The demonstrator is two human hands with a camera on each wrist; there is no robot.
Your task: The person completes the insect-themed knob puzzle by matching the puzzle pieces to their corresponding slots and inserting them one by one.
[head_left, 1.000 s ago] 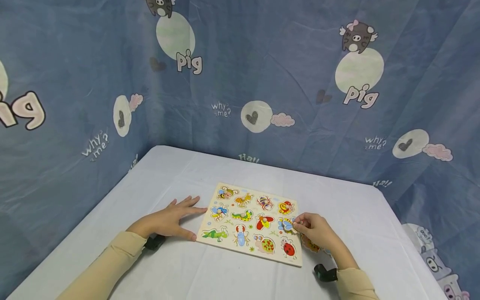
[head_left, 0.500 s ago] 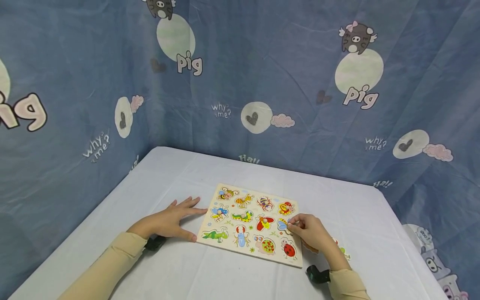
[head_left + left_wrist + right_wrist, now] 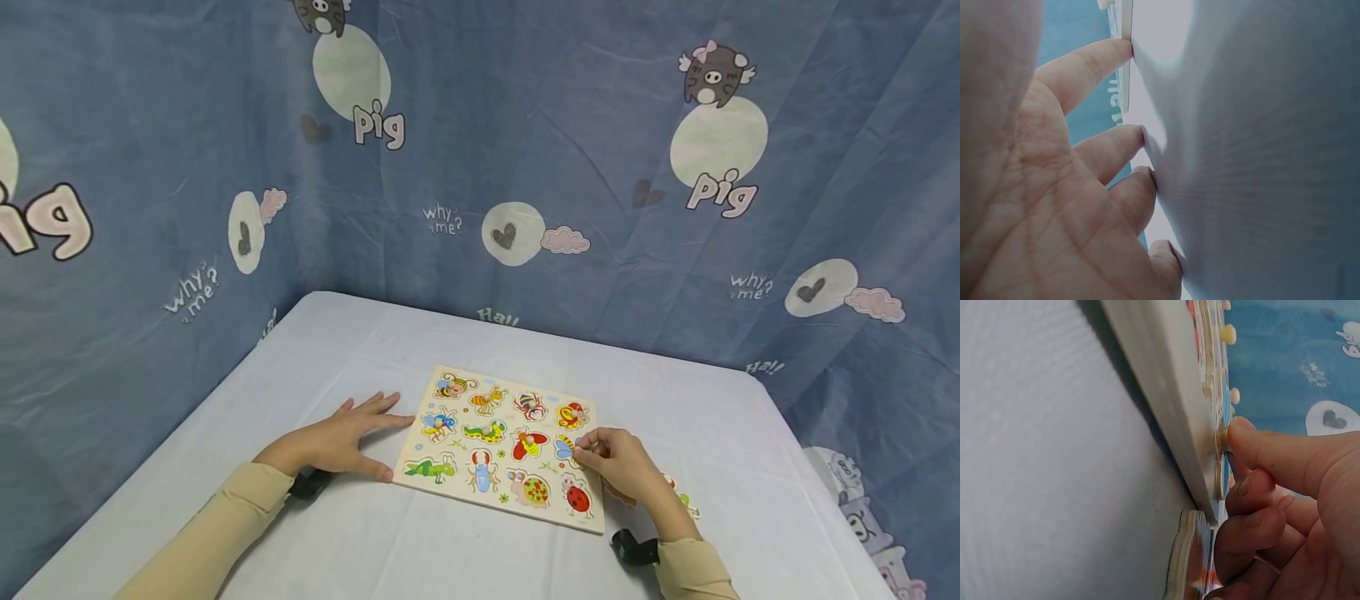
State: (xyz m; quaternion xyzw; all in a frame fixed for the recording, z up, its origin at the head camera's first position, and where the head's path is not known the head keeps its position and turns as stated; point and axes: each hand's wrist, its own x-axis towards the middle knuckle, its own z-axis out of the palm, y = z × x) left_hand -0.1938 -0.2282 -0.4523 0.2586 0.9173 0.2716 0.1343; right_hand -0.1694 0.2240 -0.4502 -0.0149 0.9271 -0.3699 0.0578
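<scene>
On the white-covered table lies a wooden insect puzzle board (image 3: 551, 515), with colourful knobbed pieces set in it. My left hand (image 3: 337, 437) rests flat at the board's left side, fingers spread. In the left wrist view, the index finger (image 3: 1094, 65) touches the board's edge and the other fingertips press the cloth. At the right edge, my right hand (image 3: 626, 465) pinches a blue-winged insect piece (image 3: 566, 448) by its knob between thumb and index finger. The right wrist view shows this piece at the board's surface, partly hidden by the thumb (image 3: 1285, 453); whether it sits fully in its recess I cannot tell.
Loose puzzle pieces lie right of the board, mostly hidden by the right hand and forearm: one beside the board (image 3: 621, 497), another green-and-red piece (image 3: 686, 504) farther right. A blue curtain (image 3: 465, 150) stands behind the table (image 3: 360, 333).
My right hand has shifted slightly left with the blue-winged piece onto the board, then stayed there during the last half second. My left hand has not moved.
</scene>
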